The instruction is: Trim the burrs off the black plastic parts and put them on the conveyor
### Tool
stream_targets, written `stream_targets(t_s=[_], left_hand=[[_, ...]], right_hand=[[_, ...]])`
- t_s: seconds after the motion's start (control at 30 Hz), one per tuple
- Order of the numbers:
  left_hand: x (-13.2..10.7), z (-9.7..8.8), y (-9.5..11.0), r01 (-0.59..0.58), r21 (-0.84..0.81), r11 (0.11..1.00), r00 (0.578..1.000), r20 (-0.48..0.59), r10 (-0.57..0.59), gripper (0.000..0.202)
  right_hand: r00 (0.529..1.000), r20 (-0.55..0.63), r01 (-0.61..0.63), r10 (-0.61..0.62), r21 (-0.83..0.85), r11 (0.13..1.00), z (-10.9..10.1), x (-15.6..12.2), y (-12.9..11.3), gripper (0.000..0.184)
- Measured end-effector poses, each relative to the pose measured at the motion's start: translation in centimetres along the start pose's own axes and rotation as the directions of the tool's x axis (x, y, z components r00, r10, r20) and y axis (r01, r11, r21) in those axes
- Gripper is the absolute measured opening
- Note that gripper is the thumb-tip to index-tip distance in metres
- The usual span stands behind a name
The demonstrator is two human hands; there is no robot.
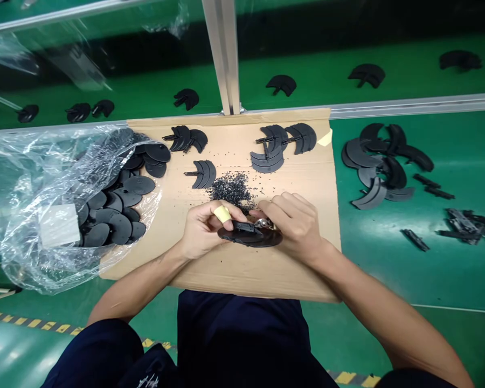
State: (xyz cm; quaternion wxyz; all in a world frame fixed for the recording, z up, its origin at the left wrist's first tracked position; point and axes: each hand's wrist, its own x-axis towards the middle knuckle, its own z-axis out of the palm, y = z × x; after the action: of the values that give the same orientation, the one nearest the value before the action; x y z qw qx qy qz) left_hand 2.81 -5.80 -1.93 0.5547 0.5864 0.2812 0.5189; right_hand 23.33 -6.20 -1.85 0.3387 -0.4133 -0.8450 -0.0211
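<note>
Above the cardboard sheet, my left hand (204, 229) pinches a black round plastic disc (248, 237) by its left side, with yellow tape wrapped round one finger. My right hand (293, 223) is closed at the disc's right side, round a small shiny metal tool (262, 222) that looks like nippers; its handles are hidden in the palm. The tool's metal head is at the disc's upper edge. Just beyond my hands lies a heap of small black plastic bits (232, 188).
On the cardboard (258, 277) lie several curved black pieces with stems (204, 174). A clear plastic bag (36, 253) on the left holds many black discs (135, 185). To the right are curved black parts (374, 194) and narrow black pieces (464, 226). A metal post (225, 59) stands behind.
</note>
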Motion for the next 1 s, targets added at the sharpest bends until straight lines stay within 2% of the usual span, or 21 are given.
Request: stream_targets(t_s=[0.2,0.33,0.43,0.5,0.6,0.7,0.8,0.9,1.0], left_hand=[[-0.3,0.1,0.1,-0.029,-0.021,0.999,1.0,0.002,0.029,0.028],[-0.3,0.3,0.0,-0.038,-0.012,0.999,0.999,0.024,0.038,0.029],[0.1,-0.5,0.7,-0.05,0.096,0.994,0.996,0.078,0.042,0.026],[0.7,-2.2,1.7,-0.067,0.249,0.966,0.991,0.131,0.035,0.022],[2.5,-6.9,3.9,-0.078,0.528,0.846,0.995,0.094,0.033,0.022],[5.2,-13.7,6.3,0.01,0.757,0.653,0.996,-0.066,0.062,0.026],[9.1,-20.9,7.6,0.155,0.852,0.501,0.966,-0.237,0.105,0.022],[13.8,-26.5,6.8,0.25,0.851,0.462,0.929,-0.345,0.133,0.014],[17.9,-29.7,4.3,0.298,0.828,0.476,0.924,-0.374,0.073,0.007]], right_hand=[[1.0,-0.021,-0.01,0.01,-0.022,1.0,-0.5,0.1,-0.6,0.019],[0.999,0.039,-0.044,0.039,0.136,0.99,-0.5,-0.2,-0.6,0.021],[0.997,0.024,-0.071,0.066,0.288,0.955,-0.5,-0.2,-0.1,0.018],[0.997,-0.001,-0.071,0.075,0.314,0.947,-0.7,0.0,0.6,0.015],[0.998,0.046,-0.046,0.037,0.211,0.977,-0.7,0.5,1.7,0.017],[0.996,0.079,0.03,-0.043,0.158,0.987,-0.2,0.9,2.5,0.015],[0.991,0.083,0.089,-0.104,0.168,0.982,0.3,1.0,2.7,0.014],[0.989,0.077,0.109,-0.123,0.167,0.98,0.7,0.9,2.9,0.014],[0.99,0.088,0.098,-0.113,0.158,0.982,0.7,0.5,3.6,0.015]])
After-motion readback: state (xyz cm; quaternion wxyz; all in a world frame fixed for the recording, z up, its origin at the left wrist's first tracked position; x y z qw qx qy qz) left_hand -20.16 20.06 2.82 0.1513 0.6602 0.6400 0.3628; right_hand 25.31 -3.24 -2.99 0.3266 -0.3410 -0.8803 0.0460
